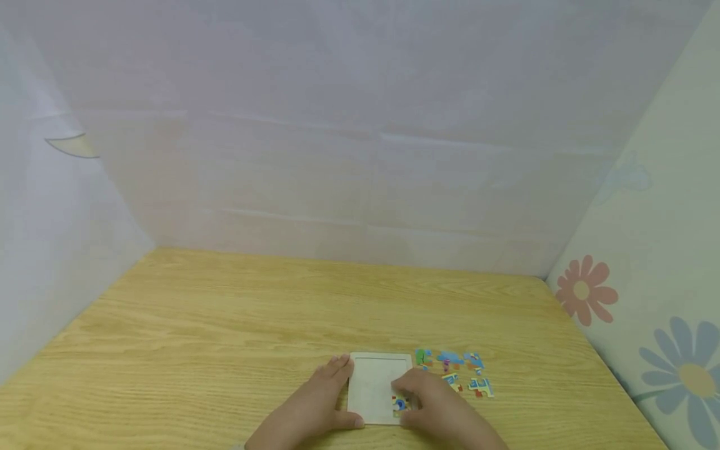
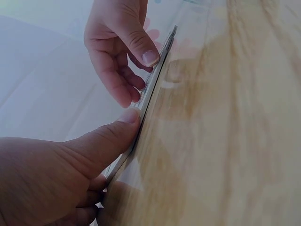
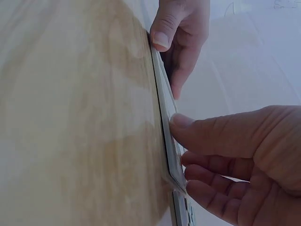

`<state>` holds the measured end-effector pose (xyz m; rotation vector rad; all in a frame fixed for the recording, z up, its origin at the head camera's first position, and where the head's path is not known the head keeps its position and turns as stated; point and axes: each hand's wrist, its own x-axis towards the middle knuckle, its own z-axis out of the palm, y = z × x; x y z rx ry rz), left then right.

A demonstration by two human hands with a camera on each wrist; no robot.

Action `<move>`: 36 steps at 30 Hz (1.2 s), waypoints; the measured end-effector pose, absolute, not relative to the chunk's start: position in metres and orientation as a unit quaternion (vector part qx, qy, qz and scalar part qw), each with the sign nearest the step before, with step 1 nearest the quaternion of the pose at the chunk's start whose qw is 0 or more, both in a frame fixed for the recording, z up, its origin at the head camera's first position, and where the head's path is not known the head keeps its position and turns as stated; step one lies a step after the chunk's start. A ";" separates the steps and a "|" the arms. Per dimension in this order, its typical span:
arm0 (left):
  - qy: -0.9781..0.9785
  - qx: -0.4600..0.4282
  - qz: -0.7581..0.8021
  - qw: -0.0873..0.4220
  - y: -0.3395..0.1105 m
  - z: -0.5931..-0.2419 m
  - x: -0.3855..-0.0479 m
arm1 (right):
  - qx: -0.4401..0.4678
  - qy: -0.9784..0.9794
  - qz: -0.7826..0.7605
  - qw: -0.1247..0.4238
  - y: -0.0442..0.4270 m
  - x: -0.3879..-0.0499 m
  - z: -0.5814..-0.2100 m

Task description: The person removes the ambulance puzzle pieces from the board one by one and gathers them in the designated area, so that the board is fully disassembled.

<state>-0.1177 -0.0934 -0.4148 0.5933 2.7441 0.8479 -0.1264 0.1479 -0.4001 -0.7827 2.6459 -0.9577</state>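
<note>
A pale square puzzle tray [image 1: 371, 384] with a raised rim lies flat on the table. My left hand [image 1: 317, 400] holds its left side, the thumb at the near left corner and the fingers by the far left corner. Over the tray's near right corner, my right hand [image 1: 435, 406] holds a colourful puzzle piece [image 1: 400, 404] between thumb and fingers; the hand partly covers it. Both wrist views see the tray edge-on, with the left thumb [image 2: 106, 141] and right thumb [image 3: 211, 134] at its near edge. In those views the piece's face is hidden.
Several loose puzzle pieces lie right of the tray, among them a green one [image 1: 422, 357], a blue one [image 1: 451, 357] and a yellow-edged one [image 1: 481, 387]. The wooden table [image 1: 225, 325] meets pale cloth walls [image 1: 292, 175] at the back and sides.
</note>
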 end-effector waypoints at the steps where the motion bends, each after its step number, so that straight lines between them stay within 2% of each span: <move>1: 0.930 0.199 0.289 0.106 -0.093 -0.415 -0.118 | -0.273 0.899 -0.325 0.110 0.147 -0.127 -0.400; 11: 0.927 0.197 0.299 0.109 -0.094 -0.415 -0.116 | -0.290 0.902 -0.304 0.102 0.142 -0.128 -0.399; 25: 0.929 0.208 0.287 0.104 -0.095 -0.419 -0.118 | -0.244 0.909 -0.302 0.155 0.133 -0.145 -0.397; 36: 0.929 0.198 0.292 0.111 -0.095 -0.416 -0.119 | -0.262 0.901 -0.311 0.150 0.133 -0.147 -0.395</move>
